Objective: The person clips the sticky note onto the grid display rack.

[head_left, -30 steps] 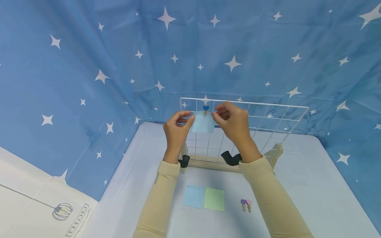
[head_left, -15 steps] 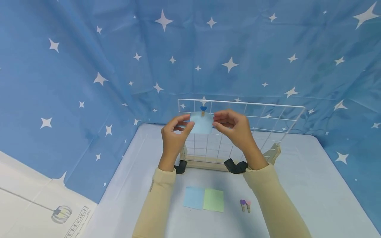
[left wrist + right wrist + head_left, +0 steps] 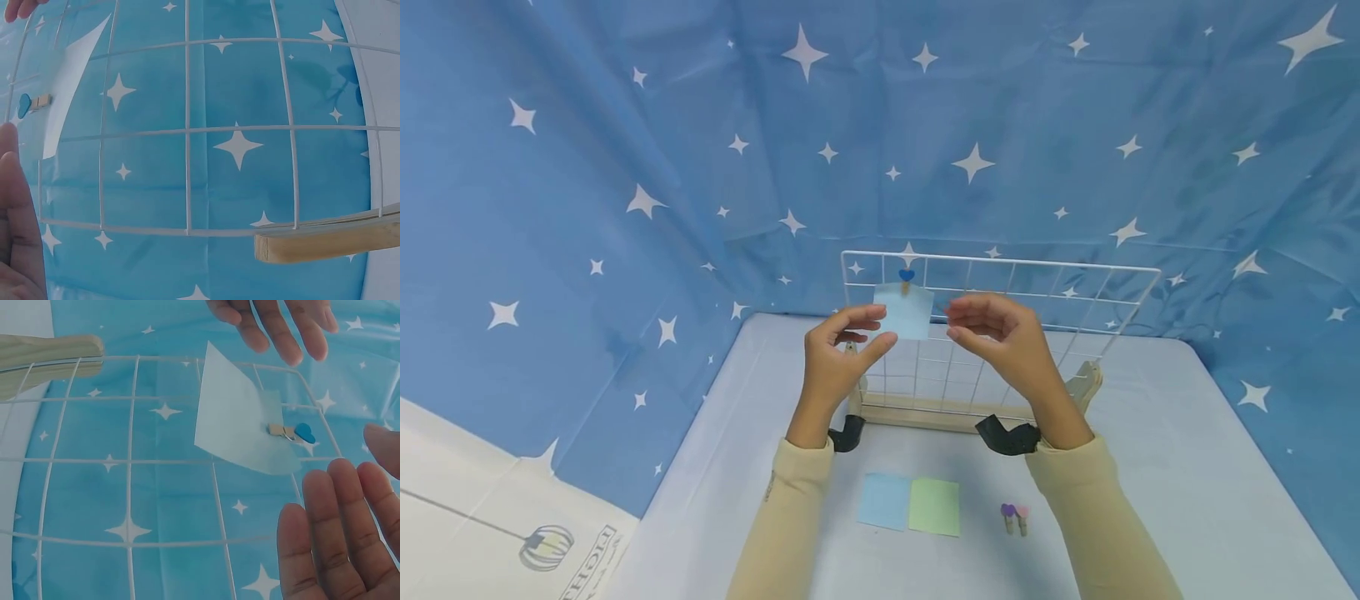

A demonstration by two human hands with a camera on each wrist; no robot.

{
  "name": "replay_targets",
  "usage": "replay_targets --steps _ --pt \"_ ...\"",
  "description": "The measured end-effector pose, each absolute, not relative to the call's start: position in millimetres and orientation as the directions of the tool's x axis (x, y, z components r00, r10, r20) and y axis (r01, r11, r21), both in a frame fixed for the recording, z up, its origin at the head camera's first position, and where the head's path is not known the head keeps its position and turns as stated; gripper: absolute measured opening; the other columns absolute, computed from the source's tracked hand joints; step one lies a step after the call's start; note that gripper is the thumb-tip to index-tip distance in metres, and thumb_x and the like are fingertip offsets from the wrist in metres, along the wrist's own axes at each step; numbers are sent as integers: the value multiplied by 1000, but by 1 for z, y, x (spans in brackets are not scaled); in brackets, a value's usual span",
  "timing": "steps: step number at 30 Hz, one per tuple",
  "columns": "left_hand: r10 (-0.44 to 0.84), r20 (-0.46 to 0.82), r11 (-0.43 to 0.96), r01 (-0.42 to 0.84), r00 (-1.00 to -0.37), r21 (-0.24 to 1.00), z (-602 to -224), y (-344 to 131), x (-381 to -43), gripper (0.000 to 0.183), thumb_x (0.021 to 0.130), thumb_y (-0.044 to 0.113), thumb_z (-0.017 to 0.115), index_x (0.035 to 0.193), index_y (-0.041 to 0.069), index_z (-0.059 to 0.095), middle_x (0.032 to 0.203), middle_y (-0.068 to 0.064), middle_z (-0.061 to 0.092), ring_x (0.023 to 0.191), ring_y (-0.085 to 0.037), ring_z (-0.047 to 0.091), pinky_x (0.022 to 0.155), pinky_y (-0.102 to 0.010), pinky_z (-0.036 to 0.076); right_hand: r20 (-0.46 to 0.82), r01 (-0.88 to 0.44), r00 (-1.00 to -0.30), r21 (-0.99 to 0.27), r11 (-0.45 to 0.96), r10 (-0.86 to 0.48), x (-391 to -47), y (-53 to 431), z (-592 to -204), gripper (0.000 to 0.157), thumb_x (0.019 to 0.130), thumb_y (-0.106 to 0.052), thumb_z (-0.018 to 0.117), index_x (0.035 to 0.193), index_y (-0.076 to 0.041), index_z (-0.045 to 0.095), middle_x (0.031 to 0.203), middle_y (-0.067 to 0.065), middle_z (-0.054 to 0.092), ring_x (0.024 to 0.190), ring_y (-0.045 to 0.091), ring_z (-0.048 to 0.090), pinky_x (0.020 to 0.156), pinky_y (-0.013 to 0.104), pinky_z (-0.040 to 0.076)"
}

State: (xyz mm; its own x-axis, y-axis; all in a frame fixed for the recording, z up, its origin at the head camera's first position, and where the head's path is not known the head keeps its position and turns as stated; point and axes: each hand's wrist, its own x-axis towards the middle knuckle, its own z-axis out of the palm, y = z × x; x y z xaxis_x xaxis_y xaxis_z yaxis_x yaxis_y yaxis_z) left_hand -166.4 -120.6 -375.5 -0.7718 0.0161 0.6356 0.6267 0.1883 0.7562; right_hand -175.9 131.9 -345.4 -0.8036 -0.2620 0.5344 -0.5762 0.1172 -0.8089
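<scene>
A light blue sticky note (image 3: 907,312) hangs on the white wire grid (image 3: 992,292), held at its top by a small wooden clothespin with a blue heart (image 3: 907,276). Its lower part bends away from the wires in the right wrist view. My left hand (image 3: 844,340) is just left of the note, fingers loosely bent and thumb apart from them. On the other side my right hand (image 3: 998,333) hovers clear of the note's right edge; its fingers (image 3: 337,519) are extended and hold nothing. In the right wrist view, the left hand's fingers are also apart from the paper.
On the white table (image 3: 745,483) lie a blue sticky note (image 3: 884,502) and a green sticky note (image 3: 934,507), side by side. To their right are a clothespin with a purple heart (image 3: 1008,511) and one with a pink heart (image 3: 1022,513). A wooden base (image 3: 932,417) supports the grid.
Both hands have let go of the note's edges and drawn back downward, the right one also moving outward. The note stays hanging from the blue-heart clothespin.
</scene>
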Motion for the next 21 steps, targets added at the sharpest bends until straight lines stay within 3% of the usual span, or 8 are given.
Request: replay_targets --steps 6,13,16,21 --pt "52 604 171 603 -795 779 -380 -122 -162 35 88 12 86 121 3 79 118 -12 80 103 -28 75 87 -51 61 517 -562 -814 -815 137 -264 -170 142 -350 31 91 16 75 121 12 71 114 30 74 99 5 74 91 19 59" --pt "87 598 144 604 -797 784 -386 -124 -157 36 89 16 87 121 2 79 118 -12 80 103 -25 75 88 -53 61 513 -557 -816 -821 125 -268 -163 154 -357 30 90 18 74 120 12 71 113 -7 78 100 6 75 92 18 59" --pt "97 591 136 599 -801 789 -390 -126 -155 36 89 17 88 121 2 79 117 -13 80 103 -24 75 89 -45 61 517 -562 -813 -818 124 -269 -160 157 -361 30 90 19 74 119 13 71 113 -13 77 100 6 75 92 18 58" --pt "110 582 127 592 -806 796 -397 -129 -152 41 91 27 89 121 1 79 116 -15 80 103 -31 75 88 -35 59 505 -547 -821 -829 115 -266 -154 163 -369 30 90 19 74 120 14 70 114 -11 78 100 10 76 91 18 59"
